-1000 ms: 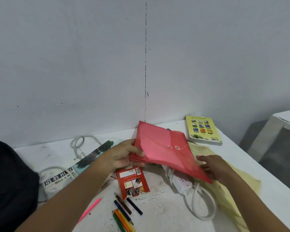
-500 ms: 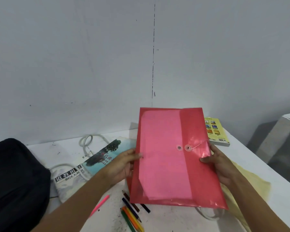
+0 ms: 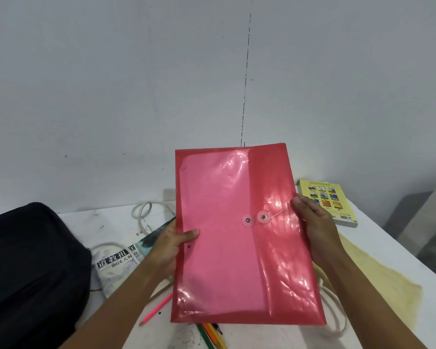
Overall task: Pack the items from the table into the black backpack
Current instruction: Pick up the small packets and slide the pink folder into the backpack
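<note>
I hold a red translucent document envelope (image 3: 237, 235) upright above the table, facing me, with pink paper inside and two button discs joined by a string. My left hand (image 3: 171, 244) grips its left edge, thumb on the front. My right hand (image 3: 312, 222) holds the right edge and pinches the string's end. The black backpack (image 3: 30, 268) lies at the left of the table. A yellow book (image 3: 327, 201) lies at the back right. A book with Chinese lettering (image 3: 118, 260) lies behind my left hand. Colored pencils (image 3: 212, 335) and a pink pencil (image 3: 156, 309) lie below the envelope.
A white cable (image 3: 142, 214) loops at the back of the white table (image 3: 378, 238), and another cable stretch (image 3: 336, 313) shows at the right. A yellowish cloth (image 3: 380, 280) lies on the right side. A grey wall stands close behind. Another white surface (image 3: 433, 215) sits at far right.
The envelope has been lifted off the table and tipped upright to face me, now hiding the red pencil box and power strip. My right hand shifted up to the string.
</note>
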Motion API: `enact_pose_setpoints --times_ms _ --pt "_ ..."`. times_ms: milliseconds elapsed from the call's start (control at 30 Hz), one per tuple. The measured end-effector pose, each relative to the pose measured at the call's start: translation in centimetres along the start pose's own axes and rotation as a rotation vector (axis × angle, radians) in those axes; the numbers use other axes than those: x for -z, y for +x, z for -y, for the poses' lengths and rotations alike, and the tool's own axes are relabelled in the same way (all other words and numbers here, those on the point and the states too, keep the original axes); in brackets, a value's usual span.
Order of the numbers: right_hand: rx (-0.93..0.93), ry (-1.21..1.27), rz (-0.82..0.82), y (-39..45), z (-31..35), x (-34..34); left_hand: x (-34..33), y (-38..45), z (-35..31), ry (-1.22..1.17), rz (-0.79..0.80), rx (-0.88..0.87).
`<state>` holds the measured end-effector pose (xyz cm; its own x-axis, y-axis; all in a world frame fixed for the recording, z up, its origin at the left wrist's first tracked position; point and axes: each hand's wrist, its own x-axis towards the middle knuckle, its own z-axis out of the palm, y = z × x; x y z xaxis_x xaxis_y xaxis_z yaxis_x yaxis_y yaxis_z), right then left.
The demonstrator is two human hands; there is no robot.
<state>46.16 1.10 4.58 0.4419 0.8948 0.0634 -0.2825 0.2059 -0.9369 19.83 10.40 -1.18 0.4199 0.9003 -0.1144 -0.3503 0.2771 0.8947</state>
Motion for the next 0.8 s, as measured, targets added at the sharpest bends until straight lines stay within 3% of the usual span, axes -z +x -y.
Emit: enact_pose_setpoints --times_ms 100,333,433,633,800 --pt "0.061 -0.005 -0.075 0.4 -0.6 -0.6 0.4 -0.8 -0.6 0.031 -0.031 -0.054" --pt "0.427 -0.460 -0.259 1.4 -2.4 -1.7 0.2 -2.0 -0.5 0.015 -0.130 -0.109" --pt "0.527 -0.512 -0.279 2.2 -2.3 -2.3 0.0 -2.8 -0.1 -0.075 -0.215 -0.056" --pt "0.402 -0.292 0.009 1.6 -1.0 -5.8 -1.0 -4.7 3.1 -0.332 -0.309 0.087" --pt "0.266 -0.410 0.352 -0.2 -2.9 -8.0 -3.7 -6.8 6.4 -0.421 -0.295 0.176"
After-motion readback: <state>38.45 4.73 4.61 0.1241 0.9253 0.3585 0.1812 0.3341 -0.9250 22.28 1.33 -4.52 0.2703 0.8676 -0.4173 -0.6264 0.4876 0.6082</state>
